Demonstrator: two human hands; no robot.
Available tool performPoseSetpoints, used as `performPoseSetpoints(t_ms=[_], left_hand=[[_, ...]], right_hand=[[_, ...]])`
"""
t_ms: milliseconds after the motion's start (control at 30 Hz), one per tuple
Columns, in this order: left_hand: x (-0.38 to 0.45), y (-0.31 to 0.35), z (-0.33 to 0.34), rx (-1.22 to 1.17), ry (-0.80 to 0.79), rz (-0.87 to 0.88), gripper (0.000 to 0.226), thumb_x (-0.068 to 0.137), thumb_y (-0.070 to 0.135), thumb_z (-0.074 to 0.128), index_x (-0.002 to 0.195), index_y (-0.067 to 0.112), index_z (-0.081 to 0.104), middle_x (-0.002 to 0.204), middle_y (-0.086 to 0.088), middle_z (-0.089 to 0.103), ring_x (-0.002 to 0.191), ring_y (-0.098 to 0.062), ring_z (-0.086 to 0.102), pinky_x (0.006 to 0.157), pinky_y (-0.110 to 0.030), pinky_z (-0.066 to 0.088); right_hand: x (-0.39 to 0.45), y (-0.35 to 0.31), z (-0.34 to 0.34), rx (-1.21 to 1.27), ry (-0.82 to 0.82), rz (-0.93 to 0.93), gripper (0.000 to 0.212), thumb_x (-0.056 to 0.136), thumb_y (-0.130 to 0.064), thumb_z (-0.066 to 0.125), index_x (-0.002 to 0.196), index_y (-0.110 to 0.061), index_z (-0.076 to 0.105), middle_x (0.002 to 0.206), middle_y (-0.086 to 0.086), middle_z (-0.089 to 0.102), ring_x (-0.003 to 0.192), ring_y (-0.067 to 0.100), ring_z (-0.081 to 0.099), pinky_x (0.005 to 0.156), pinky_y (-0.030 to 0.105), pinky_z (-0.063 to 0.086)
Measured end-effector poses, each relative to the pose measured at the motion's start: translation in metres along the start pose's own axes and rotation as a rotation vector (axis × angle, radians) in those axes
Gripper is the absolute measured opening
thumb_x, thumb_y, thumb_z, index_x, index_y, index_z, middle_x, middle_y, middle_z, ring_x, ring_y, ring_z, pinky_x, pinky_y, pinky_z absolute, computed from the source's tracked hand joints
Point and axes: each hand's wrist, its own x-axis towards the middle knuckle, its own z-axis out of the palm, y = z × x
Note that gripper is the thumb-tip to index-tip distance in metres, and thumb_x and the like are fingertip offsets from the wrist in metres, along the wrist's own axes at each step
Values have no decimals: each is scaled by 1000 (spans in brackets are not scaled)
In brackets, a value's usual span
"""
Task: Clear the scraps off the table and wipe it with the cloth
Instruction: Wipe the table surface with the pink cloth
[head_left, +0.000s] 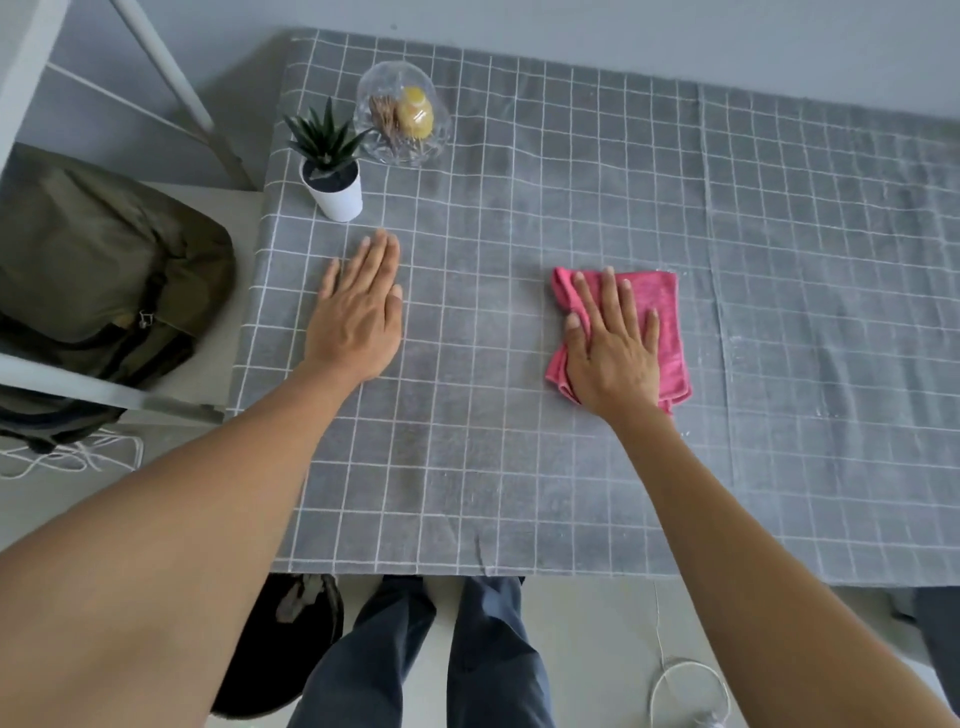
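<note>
A folded pink cloth lies on the table, which is covered by a grey checked tablecloth. My right hand presses flat on the cloth with straight, spread fingers and hides its left half. My left hand lies flat on the tablecloth to the left, fingers straight and together, holding nothing. Faint pale specks show on the tablecloth to the right of the cloth. No larger scraps are visible.
A small potted plant in a white pot and a clear glass dish holding toothpicks and a yellow bottle stand at the far left. A dark bin sits on the floor under the near edge. An olive bag lies left.
</note>
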Motion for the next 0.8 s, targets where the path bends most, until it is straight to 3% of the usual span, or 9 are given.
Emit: performPoseSetpoints(t_ms=[133, 333, 533, 667, 800], left_hand=[[2, 23, 3, -41, 3, -59, 53, 103, 26, 17, 152, 14, 2, 160, 0, -1, 147, -13, -4, 120, -41, -5], [21, 103, 18, -105, -10, 45, 52, 103, 28, 18, 152, 15, 5, 160, 1, 0, 147, -12, -4, 118, -38, -8], [20, 112, 28, -41, 44, 45, 52, 103, 27, 20, 152, 17, 7, 160, 3, 3, 147, -12, 1, 118, -39, -5], [21, 112, 30, -27, 44, 31, 52, 103, 29, 18, 152, 19, 4, 160, 5, 1, 147, -11, 0, 118, -38, -5], [20, 112, 32, -22, 48, 24, 55, 99, 32, 11, 152, 19, 3, 160, 5, 1, 147, -10, 0, 119, -38, -5]], right_hand=[[-1, -3, 3, 9, 4, 0, 51, 100, -47, 8, 150, -39, -2, 161, -7, -8, 147, 13, -11, 117, 47, -11], [0, 3, 2, 21, -4, -37, 52, 100, -48, 8, 150, -40, -3, 160, -9, -9, 147, 12, -12, 117, 47, -10], [12, 54, -13, -60, -44, -289, 53, 98, -50, 2, 150, -42, -3, 159, -12, -10, 146, 10, -13, 119, 44, -8], [34, 93, -24, -28, 22, -15, 51, 100, -49, 5, 149, -43, -7, 159, -10, -11, 146, 13, -13, 118, 48, -6], [36, 76, -21, 39, 70, 215, 52, 101, -46, 8, 152, -36, -1, 161, -6, -8, 147, 15, -11, 118, 49, -9]])
